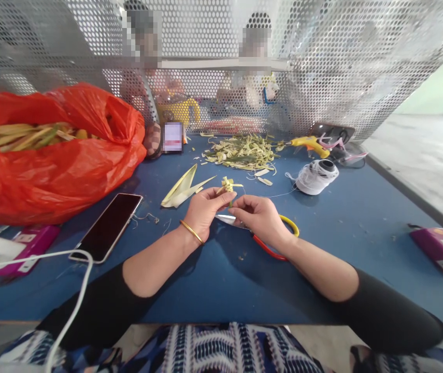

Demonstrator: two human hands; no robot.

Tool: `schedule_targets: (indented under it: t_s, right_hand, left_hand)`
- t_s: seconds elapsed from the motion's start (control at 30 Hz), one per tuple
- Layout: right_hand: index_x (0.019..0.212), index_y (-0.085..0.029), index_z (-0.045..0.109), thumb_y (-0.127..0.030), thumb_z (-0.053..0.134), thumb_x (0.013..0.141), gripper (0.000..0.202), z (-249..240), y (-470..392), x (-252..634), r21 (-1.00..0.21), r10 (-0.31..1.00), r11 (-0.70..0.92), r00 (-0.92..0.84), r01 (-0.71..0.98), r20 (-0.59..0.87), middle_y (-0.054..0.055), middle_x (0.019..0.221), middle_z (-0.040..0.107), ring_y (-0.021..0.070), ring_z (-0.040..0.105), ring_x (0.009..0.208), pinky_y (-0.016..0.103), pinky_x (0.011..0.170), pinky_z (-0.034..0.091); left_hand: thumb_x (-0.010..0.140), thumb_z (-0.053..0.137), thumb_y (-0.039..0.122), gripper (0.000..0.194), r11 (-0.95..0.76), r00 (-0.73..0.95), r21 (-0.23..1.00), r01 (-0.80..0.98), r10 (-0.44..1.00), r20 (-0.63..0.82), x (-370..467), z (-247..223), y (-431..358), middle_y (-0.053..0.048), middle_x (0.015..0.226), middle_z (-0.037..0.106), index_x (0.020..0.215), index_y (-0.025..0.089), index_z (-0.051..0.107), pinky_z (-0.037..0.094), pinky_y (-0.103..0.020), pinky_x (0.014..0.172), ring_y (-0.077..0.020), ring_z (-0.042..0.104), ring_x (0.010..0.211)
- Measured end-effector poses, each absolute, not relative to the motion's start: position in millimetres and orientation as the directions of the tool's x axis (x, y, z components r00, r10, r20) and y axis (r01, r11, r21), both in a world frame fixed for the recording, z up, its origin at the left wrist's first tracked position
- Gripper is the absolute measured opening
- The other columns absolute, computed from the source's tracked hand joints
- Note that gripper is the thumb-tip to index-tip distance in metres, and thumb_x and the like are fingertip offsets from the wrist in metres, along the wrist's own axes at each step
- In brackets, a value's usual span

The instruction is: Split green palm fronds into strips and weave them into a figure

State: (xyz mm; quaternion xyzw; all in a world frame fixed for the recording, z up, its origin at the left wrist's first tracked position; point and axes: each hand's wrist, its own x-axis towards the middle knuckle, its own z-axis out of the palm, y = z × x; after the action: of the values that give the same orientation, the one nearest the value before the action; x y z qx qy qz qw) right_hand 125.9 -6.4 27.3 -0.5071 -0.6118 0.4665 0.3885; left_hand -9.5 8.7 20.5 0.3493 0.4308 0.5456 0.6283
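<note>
A small pale yellow-green piece made of leaf strips (227,184) is held upright in my left hand (204,208), between thumb and fingers. Close beside it, my right hand (259,215) has its fingertips pinched together just below the piece, near its green lower end; what they grip is too small to make out. White thread runs from near my right hand to a spool (316,177) on the right. Scissors with a red and yellow handle (290,226) lie under my right hand, blades pointing left. Folded pale leaves (184,190) rest left of the held piece.
A red plastic bag (108,155) of leaves fills the left. A phone (108,227) lies before it. Leaf scraps (244,151) and a yellow glue gun (310,145) lie at the back, by a perforated metal screen (213,41). Purple power strips (442,251) flank both sides.
</note>
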Motion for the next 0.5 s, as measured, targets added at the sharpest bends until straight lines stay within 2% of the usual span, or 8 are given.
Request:
schedule_targets:
  t_s: [0.13, 0.3, 0.5]
  right_hand:
    - [0.063, -0.018, 0.057, -0.030, 0.059, 0.075, 0.017, 29.5, -6.9, 126.8, -0.950, 0.979, 0.076, -0.205, 0.301, 0.013, -0.003, 0.055, 0.059, 0.0121, 0.059, 0.054, 0.023, 0.054, 0.043]
    - [0.067, -0.018, 0.056, -0.026, 0.054, 0.077, 0.013, 28.3, -5.7, 128.7, -0.956, 0.969, 0.045, -0.244, 0.290, -0.029, -0.002, 0.064, 0.063, 0.0138, 0.066, 0.059, 0.023, 0.058, 0.046]
    - [0.068, -0.019, 0.052, -0.020, 0.049, 0.076, 0.008, 27.8, -2.8, 135.3, -0.918, 0.964, 0.116, -0.265, 0.379, 0.012, -0.002, 0.066, 0.064, 0.0120, 0.064, 0.058, 0.021, 0.055, 0.042]
  left_hand:
    - [0.050, 0.085, 0.031, 0.028, 0.200, 0.075, 0.920, -0.336, 0.980, -0.186, -11.3, 18.7, 9.2, 0.002, 0.063, 0.062, 0.065, 0.015, 0.067, 0.044, -0.024, 0.064, -0.0094, 0.054, 0.062]
    - [0.050, 0.085, 0.034, 0.031, 0.194, 0.106, 0.938, -0.287, 0.980, -0.170, -12.5, 18.2, 11.4, 0.003, 0.060, 0.060, 0.060, 0.015, 0.063, 0.046, -0.026, 0.066, -0.0094, 0.055, 0.058]
    - [0.041, 0.089, 0.035, 0.039, 0.240, 0.122, 0.924, -0.298, 0.969, -0.213, -11.6, 20.7, 12.3, 0.006, 0.054, 0.056, 0.057, 0.016, 0.059, 0.045, -0.025, 0.060, -0.0078, 0.051, 0.052]
